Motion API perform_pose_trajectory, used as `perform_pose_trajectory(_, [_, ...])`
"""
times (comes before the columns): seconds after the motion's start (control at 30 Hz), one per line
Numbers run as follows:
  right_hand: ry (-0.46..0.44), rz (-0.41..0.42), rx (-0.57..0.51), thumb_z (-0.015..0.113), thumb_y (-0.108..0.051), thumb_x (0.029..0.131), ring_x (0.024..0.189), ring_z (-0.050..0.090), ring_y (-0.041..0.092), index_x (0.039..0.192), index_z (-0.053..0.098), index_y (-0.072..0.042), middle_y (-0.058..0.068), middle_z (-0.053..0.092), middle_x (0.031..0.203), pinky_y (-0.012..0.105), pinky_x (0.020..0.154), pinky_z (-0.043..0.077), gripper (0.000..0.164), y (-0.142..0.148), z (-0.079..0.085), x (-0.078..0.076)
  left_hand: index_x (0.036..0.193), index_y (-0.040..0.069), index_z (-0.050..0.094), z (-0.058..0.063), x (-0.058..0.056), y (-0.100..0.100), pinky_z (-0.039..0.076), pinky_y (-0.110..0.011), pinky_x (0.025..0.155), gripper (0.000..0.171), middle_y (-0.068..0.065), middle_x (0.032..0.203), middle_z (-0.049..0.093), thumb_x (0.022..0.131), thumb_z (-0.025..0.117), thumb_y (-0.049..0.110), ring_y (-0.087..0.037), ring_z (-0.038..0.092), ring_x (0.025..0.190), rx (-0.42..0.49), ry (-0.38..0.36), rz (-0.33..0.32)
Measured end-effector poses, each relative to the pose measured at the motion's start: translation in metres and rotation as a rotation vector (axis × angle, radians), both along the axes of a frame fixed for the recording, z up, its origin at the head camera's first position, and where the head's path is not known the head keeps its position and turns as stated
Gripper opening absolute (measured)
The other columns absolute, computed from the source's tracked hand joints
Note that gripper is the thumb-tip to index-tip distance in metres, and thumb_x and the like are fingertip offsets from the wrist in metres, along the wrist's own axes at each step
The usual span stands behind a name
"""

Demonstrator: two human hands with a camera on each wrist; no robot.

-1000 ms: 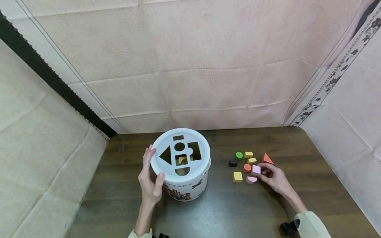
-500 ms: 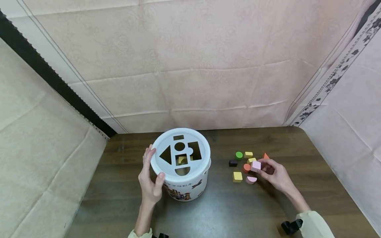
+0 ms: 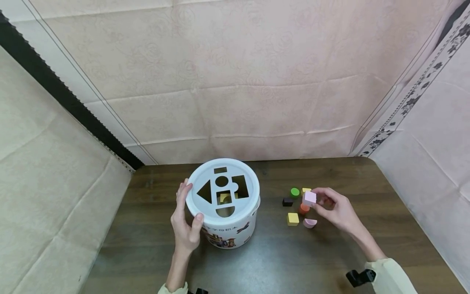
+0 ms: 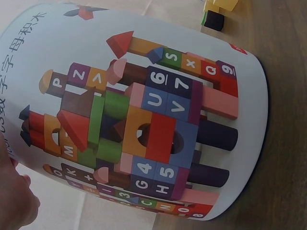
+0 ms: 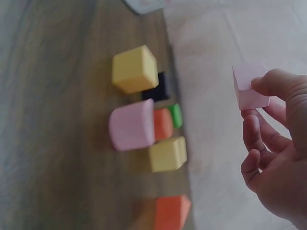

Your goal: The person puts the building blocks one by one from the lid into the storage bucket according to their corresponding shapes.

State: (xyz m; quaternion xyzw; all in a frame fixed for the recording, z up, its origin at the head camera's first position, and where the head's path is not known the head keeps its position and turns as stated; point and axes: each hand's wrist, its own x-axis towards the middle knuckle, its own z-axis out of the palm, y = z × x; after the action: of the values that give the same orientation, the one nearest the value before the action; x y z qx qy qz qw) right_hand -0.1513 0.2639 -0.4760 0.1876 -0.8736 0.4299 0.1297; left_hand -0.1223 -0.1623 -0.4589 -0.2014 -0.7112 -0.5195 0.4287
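Note:
A white bucket [image 3: 242, 226] with printed toy blocks on its side stands upright on the table. Its pale blue lid [image 3: 209, 173] has cut-outs in several shapes, including a triangle, a circle and a square. My left hand [image 3: 186, 228] holds the bucket at the lid's left edge, thumb at the front. Between the thumb and fingers of my right hand [image 3: 335, 210] is a pink cube [image 3: 309, 199], raised over the loose blocks. Below it in the head view are an orange cylinder [image 3: 303, 209] and a pink half-round block [image 3: 310, 223]. The right hand hides the orange triangular block [image 5: 169, 214] in the head view.
Also on the wooden table [image 3: 147, 245] are a yellow cube [image 3: 293, 219], a black block [image 3: 287, 202], a green cylinder [image 3: 295, 192] and a yellow block [image 3: 306, 190]. A yellow piece shows through the lid's holes. Pale cloth [image 3: 238, 102] hangs behind the table's far edge.
My right hand has lifted the pink cube off its place by the orange cylinder, moving it up and slightly left. The left hand and bucket have stayed still.

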Motion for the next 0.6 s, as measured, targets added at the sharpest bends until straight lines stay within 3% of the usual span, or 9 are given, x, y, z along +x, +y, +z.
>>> perform_pose_trajectory(0.23, [0.070,0.049,-0.004,0.081,0.011,0.073,0.071,0.054,0.020,0.113,0.067,-0.005,0.003,0.061,0.086,0.026,0.058,0.042,0.045,-0.017,0.025,-0.001,0.136,-0.010,0.053,0.001,0.000,0.000,0.019,-0.059,0.114,0.067,-0.027,0.140,0.053,0.090,0.058,0.039,-0.049,0.040,0.134,0.000,0.003,0.006])
perform_pose_trajectory(0.6, [0.161,0.117,-0.037,0.080,0.016,0.069,0.074,0.055,0.012,0.108,0.068,-0.001,0.004,0.063,0.088,0.019,0.056,0.040,0.044,-0.048,0.072,0.008,0.136,-0.011,0.053,0.001,-0.001,0.000,0.019,-0.056,0.114,0.070,-0.028,0.139,0.053,0.092,0.057,0.044,-0.048,0.042,0.134,-0.011,0.014,0.006])
